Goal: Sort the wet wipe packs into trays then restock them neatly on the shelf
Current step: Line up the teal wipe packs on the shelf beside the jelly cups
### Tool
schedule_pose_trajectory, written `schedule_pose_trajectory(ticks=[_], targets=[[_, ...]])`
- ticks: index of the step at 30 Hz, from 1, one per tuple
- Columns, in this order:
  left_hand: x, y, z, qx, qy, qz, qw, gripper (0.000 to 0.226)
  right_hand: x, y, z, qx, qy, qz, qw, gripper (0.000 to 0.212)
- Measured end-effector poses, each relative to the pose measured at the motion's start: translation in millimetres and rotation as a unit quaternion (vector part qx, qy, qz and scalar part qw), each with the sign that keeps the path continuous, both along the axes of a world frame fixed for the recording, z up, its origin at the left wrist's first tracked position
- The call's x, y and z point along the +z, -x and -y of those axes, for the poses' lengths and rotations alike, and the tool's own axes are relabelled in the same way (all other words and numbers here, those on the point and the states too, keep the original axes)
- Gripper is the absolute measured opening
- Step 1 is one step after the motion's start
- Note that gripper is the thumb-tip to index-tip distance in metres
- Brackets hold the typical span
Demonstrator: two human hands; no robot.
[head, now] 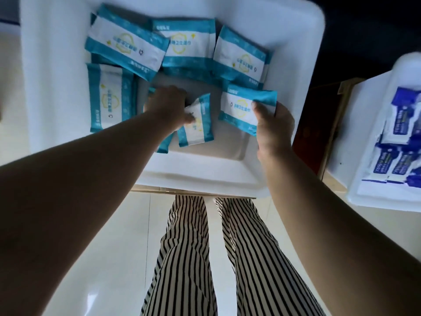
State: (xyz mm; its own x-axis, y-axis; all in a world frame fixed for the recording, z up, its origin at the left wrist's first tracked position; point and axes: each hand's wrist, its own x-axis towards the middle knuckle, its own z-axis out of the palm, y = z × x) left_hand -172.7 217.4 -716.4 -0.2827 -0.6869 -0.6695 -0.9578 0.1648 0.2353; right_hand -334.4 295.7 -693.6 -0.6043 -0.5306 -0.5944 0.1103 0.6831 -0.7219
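Packs number seven teal in one white tray.

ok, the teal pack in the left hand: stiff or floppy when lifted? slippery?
Probably floppy: the teal pack looks bent and creased where the left hand pinches its corner. Likely light, since that pinch alone tilts it up off the white tray. The film looks smooth, so it may be somewhat slippery.

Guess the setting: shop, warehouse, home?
Probably a small shop's stockroom, though a home is possible: teal-and-white wet wipe packs sorted in a white plastic tray, a second white tray of dark blue packs at right, glossy pale tiled floor.
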Motion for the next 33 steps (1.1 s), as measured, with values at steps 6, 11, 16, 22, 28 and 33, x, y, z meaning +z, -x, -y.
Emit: schedule_pose_trajectory(ticks=[6, 11, 16, 22, 28, 33], targets=[[93.4, -27.9, 3.1, 0.330, -0.042, -0.164, 0.929, 0.048, 83.8, 20.1, 5.1, -0.086, -0.003, 0.186, 0.979, 0.007], [215.9, -44.1, 16.4, 0.479, -0.135, -0.344, 0.796, 0.014, 192.1, 17.9, 21.1, -0.054, 0.087, 0.295, 0.950, 0.013], [341.6, -51.9, 31.1, 0.419, -0.117, -0.473, 0.766, 0.011, 312.1, 14.8, 42.1, 0.002, 0.187, 0.299, 0.936, 0.018], [481.6, -54.6, 48.1, 0.360, -0.083, -0.586, 0.721, 0.009, 464.8, 7.1, 61.1, 0.035, 0.325, 0.232, 0.916, 0.011], [590.0, -55.9, 58.5, 0.278, -0.026, -0.672, 0.686, 0.015, 584.3, 1.6, 67.0, 0.086, 0.451, 0.152, 0.875, 0.011], [654.9, -42.4, 66.4, 0.205, 0.019, -0.705, 0.679, 0.018, 645.8, 6.2, 77.2, 0.094, 0.513, 0.136, 0.843, 0.011]])
